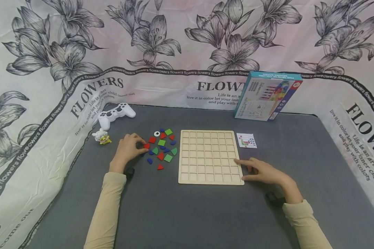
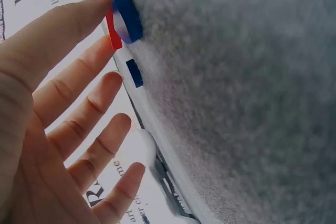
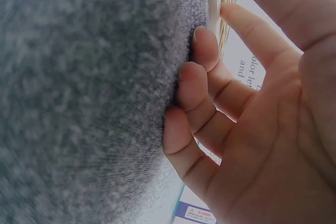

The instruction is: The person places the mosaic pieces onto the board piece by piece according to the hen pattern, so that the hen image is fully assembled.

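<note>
Pinching a red piece [image 1: 147, 146] between thumb and forefinger, the left hand [image 1: 128, 148] was at work at the near-left fringe of the scattered shapes! From where I stood, I couldn't tell whether that piece was clear of the bench [image 1: 187, 218]. Its other three fingers [image 2: 110, 135] were spread loosely, and a blue curved piece [image 2: 132, 18] sat right by the grip.

Over on the other side, the right hand [image 1: 264, 172] held nothing enclosed: forefinger stretched out, its tip and the thumb touching the right edge of the pale wooden grid board [image 1: 209, 157], remaining fingers bent against the grey cloth. Every square of that board was bare!

Between left hand and board lay the loose bunch: a red triangle [image 1: 160, 167] nearest, a green square [image 1: 168, 158], blue half-rounds, a white round piece [image 1: 157, 134] with a dark centre. Just right of the board lay a printed pattern card [image 1: 246, 140]. Farther back, a white game controller [image 1: 116, 114] sat behind a small figurine [image 1: 102, 136], and a teal-edged box [image 1: 265, 97] stood tilted at back right.
</note>
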`<state>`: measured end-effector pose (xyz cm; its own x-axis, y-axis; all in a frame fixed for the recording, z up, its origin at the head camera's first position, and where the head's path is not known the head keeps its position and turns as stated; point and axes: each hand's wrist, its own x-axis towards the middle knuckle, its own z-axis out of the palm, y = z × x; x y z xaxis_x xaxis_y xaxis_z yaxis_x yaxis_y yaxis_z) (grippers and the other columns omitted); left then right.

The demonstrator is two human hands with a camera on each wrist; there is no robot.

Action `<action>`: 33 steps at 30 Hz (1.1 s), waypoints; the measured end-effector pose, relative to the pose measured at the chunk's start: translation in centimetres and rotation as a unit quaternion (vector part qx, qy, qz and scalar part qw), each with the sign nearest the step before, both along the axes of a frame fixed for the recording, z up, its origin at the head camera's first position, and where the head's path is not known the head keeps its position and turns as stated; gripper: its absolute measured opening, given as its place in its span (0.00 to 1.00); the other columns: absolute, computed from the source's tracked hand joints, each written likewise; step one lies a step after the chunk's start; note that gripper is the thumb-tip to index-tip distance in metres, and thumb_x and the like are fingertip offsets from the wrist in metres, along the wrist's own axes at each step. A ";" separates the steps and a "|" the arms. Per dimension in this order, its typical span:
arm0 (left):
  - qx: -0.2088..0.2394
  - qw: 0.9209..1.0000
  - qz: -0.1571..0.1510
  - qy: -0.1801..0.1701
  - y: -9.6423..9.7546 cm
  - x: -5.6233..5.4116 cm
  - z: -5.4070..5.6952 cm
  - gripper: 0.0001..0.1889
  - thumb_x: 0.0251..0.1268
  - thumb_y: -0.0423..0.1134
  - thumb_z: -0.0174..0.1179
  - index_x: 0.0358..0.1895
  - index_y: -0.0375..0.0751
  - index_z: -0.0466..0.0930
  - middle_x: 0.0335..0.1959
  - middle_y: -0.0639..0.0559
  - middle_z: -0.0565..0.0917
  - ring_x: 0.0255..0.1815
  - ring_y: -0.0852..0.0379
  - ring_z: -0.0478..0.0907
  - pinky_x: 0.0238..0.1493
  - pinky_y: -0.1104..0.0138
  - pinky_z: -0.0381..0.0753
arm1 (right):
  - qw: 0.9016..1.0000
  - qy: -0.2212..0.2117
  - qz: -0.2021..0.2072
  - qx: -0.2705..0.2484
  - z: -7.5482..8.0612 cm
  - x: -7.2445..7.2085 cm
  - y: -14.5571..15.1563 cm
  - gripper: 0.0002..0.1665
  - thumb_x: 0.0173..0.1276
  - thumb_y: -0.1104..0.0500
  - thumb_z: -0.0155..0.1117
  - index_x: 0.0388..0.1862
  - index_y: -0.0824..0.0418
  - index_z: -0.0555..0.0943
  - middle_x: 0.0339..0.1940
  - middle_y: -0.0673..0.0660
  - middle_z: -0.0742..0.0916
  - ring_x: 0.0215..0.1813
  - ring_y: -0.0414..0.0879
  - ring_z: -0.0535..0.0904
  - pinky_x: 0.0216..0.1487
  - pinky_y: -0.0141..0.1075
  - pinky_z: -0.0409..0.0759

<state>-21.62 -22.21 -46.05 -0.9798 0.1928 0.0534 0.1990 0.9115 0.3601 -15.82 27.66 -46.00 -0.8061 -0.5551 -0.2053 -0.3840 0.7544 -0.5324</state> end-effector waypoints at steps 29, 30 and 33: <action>-0.010 0.997 -0.065 0.037 7.0 -0.4 1.7 0.15 0.52 0.51 0.67 0.41 0.49 0.85 0.45 0.50 0.78 0.50 0.47 0.70 0.57 0.46 0.64 | 1.000 0.013 -0.022 0.012 -0.4 -0.1 0.1 0.42 0.53 0.38 0.66 0.66 0.48 0.69 0.29 0.49 0.70 0.28 0.39 0.63 0.26 0.30 0.60; -0.010 0.997 -0.069 0.036 7.3 -0.5 1.7 0.16 0.52 0.51 0.67 0.41 0.49 0.85 0.45 0.50 0.78 0.50 0.47 0.70 0.57 0.46 0.64 | 1.000 0.014 -0.021 0.012 -0.4 -0.1 0.1 0.42 0.53 0.37 0.66 0.66 0.48 0.69 0.29 0.49 0.70 0.28 0.39 0.63 0.26 0.30 0.60; -0.012 0.996 -0.082 0.033 8.3 -0.8 1.6 0.17 0.51 0.52 0.67 0.42 0.49 0.85 0.46 0.50 0.79 0.52 0.46 0.71 0.57 0.45 0.64 | 1.000 0.014 -0.021 0.006 -0.5 -0.1 0.1 0.42 0.53 0.37 0.66 0.66 0.48 0.69 0.29 0.49 0.70 0.28 0.39 0.63 0.26 0.29 0.60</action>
<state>-22.41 -13.91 -44.44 -0.9299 0.3512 0.1097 0.3676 0.8731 0.3204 -15.91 27.73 -46.53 -0.8337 -0.5187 -0.1893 -0.3665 0.7763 -0.5130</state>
